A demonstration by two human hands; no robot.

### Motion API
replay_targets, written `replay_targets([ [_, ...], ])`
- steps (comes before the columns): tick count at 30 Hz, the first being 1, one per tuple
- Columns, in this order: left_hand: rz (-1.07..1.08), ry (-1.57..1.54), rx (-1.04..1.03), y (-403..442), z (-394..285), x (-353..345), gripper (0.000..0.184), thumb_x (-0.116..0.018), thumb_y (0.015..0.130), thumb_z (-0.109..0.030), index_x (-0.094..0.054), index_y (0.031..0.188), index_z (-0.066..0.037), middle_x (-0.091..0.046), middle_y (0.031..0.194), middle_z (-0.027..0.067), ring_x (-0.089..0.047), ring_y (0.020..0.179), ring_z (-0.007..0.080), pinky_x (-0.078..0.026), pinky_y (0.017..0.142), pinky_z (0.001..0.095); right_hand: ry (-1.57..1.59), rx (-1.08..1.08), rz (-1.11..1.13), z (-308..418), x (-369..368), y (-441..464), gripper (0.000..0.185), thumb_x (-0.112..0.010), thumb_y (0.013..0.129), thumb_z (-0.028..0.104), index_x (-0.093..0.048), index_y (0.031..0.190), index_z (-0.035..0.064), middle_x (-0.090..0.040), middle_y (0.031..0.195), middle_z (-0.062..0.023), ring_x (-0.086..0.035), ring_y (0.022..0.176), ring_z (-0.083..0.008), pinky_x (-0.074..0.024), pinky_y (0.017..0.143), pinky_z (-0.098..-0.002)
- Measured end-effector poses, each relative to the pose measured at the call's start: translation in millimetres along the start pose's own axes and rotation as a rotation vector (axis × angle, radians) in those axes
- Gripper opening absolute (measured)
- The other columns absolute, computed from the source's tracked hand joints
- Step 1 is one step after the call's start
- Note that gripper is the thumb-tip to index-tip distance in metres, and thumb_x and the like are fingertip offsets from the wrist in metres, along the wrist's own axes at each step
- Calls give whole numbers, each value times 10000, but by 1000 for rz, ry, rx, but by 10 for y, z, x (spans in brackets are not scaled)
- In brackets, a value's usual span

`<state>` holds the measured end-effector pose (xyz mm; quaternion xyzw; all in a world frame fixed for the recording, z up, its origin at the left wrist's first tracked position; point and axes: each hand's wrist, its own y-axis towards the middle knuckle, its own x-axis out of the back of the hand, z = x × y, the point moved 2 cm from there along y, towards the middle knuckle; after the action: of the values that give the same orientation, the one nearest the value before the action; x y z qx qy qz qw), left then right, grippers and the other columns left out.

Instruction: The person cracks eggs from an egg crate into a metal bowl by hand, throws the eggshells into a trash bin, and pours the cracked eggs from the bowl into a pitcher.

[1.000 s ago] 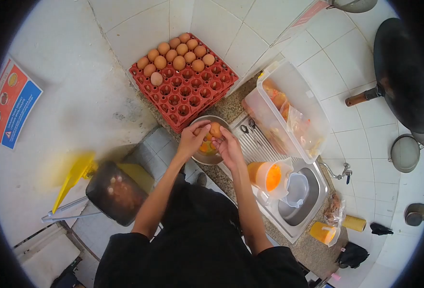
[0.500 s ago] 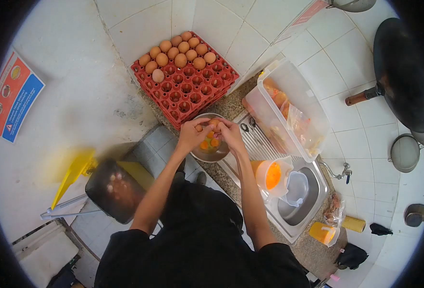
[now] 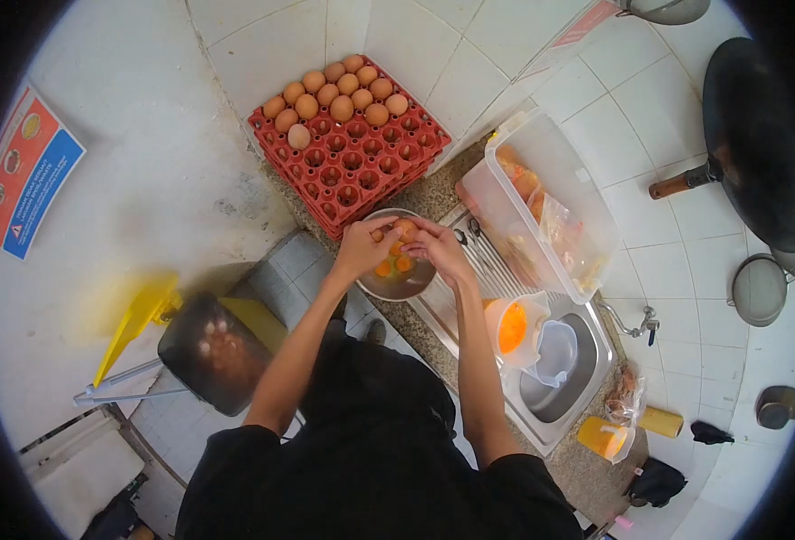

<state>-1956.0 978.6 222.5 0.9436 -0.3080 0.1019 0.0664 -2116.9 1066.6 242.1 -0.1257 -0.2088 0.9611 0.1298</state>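
Over a metal bowl [image 3: 399,290] on the counter edge, my two hands meet at a brown egg [image 3: 406,229]. My right hand [image 3: 442,249] has its fingers closed around the right side of this egg. My left hand [image 3: 358,252] is closed too, its fingertips at the egg's left side; a second small brown rounded thing [image 3: 378,235], apparently another egg, shows in its grip. Below the fingers, several orange yolks [image 3: 393,265] lie in the bowl. Just behind it, stacked red egg trays [image 3: 368,171] carry rows of brown eggs [image 3: 342,109] on the far side.
A clear plastic bin [image 3: 587,220] with bagged food stands right of the bowl on the ribbed drainboard. Orange-filled containers [image 3: 512,326] sit by the steel sink [image 3: 551,405]. At lower left is a bin [image 3: 213,351] holding eggshells. A wok [image 3: 753,144] hangs on the right wall.
The egg between my hands now shows more fully, and my right hand has shifted slightly to the right. The bowl, trays and sink things stay in place.
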Motion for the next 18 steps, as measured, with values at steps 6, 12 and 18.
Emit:
replay_targets([
  [6, 126, 215, -43, 37, -279, 38, 336, -680, 881, -185, -687, 1148, 17, -700, 776, 193, -683, 677, 338, -539, 644, 387, -379, 204, -190, -228, 2, 125, 394, -612, 895, 129, -633, 1232, -74, -733, 998, -178, -730, 868, -255, -567, 765, -324],
  [12, 95, 405, -249, -1, 10, -185, 380, -550, 909, -77, -613, 1272, 18, -689, 975, 251, -671, 871, 429, -550, 765, 458, -727, 418, -387, -448, -18, 242, 373, -631, 837, 68, -656, 1189, -52, -732, 875, -186, -721, 760, -222, -563, 701, -327],
  [18, 105, 338, -333, 2, 63, -82, 386, -559, 920, -75, -605, 1291, 22, -670, 1086, 274, -665, 939, 436, -546, 817, 460, -808, 581, -283, -394, 30, 51, 411, -595, 800, -30, -638, 1208, -20, -692, 1056, -217, -702, 912, -336, -560, 803, -373],
])
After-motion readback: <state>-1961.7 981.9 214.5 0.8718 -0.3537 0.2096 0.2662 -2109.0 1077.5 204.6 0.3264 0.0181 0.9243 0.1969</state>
